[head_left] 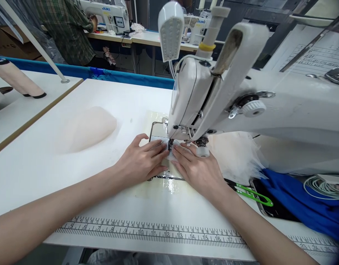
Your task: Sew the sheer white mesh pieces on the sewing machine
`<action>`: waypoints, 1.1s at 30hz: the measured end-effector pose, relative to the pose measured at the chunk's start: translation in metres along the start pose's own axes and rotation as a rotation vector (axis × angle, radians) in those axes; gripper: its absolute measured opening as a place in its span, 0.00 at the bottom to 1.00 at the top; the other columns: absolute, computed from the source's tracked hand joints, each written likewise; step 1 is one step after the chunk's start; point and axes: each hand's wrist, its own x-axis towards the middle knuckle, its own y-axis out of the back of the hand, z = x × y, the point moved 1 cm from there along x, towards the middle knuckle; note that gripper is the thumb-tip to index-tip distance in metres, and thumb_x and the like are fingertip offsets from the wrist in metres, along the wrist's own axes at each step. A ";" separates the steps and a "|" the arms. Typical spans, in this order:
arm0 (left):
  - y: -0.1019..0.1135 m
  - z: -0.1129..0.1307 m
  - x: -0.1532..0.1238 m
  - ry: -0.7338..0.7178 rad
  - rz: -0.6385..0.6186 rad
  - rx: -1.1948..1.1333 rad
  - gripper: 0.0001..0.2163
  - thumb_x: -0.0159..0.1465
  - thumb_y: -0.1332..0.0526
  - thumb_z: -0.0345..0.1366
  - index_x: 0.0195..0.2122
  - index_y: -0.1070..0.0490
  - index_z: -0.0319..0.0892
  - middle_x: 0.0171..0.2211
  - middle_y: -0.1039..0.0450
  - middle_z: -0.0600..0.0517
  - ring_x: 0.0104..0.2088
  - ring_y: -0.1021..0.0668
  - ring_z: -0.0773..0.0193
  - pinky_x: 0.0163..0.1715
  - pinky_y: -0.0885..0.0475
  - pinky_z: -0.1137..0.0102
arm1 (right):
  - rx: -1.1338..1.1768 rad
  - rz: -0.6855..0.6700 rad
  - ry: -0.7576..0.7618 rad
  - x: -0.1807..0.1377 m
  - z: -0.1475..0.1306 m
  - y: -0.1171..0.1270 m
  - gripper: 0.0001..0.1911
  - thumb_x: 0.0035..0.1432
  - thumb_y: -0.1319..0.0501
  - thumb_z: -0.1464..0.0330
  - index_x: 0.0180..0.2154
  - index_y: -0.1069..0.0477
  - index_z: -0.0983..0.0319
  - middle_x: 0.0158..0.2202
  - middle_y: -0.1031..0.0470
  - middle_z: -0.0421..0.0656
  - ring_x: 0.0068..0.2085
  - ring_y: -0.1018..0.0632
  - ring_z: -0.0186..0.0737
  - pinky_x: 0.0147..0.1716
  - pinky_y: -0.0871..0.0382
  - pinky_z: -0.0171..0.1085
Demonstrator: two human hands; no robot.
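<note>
My left hand (pixel 141 162) lies flat on the sewing machine's bed, its fingers stretched toward the presser foot (pixel 170 144). From the other side my right hand (pixel 201 171) reaches in, fingers extended and flat, the tips close to the foot. A small pale piece of fabric (pixel 172 156) shows between the fingertips under the foot; most of it is hidden by the fingers. Above both hands stands the white sewing machine (pixel 186 95). Sheer pale fabric (pixel 234 154) lies beyond my right hand, and one pale cut piece (pixel 96 127) rests to the left.
Green-handled thread snips (pixel 254 195), a dark phone (pixel 279 209) and blue cloth (pixel 304 206) lie at the right. A printed ruler (pixel 158 232) runs along the table's front edge. Across the back, a person in a plaid sleeve (pixel 66 29) sits at another machine (pixel 108 16).
</note>
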 end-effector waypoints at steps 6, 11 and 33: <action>0.004 0.012 -0.001 -0.054 0.016 -0.035 0.16 0.71 0.48 0.41 0.55 0.31 0.42 0.52 0.25 0.50 0.51 0.24 0.59 0.51 0.38 0.59 | 0.003 -0.041 -0.069 0.005 0.005 0.004 0.16 0.68 0.49 0.68 0.49 0.25 0.65 0.45 0.20 0.48 0.45 0.23 0.43 0.57 0.42 0.46; 0.021 -0.011 -0.003 0.069 0.027 0.099 0.17 0.70 0.48 0.48 0.42 0.23 0.45 0.37 0.19 0.51 0.47 0.22 0.54 0.49 0.37 0.54 | 0.070 -0.021 -0.085 0.003 0.006 0.019 0.20 0.67 0.48 0.64 0.28 0.23 0.60 0.30 0.20 0.43 0.35 0.23 0.40 0.59 0.43 0.48; 0.003 0.008 0.004 0.074 -0.066 -0.255 0.16 0.71 0.49 0.39 0.51 0.29 0.36 0.46 0.25 0.43 0.47 0.23 0.57 0.47 0.25 0.62 | 0.151 -0.078 0.028 -0.009 -0.019 0.019 0.20 0.58 0.49 0.82 0.47 0.26 0.66 0.50 0.22 0.47 0.51 0.24 0.42 0.62 0.42 0.49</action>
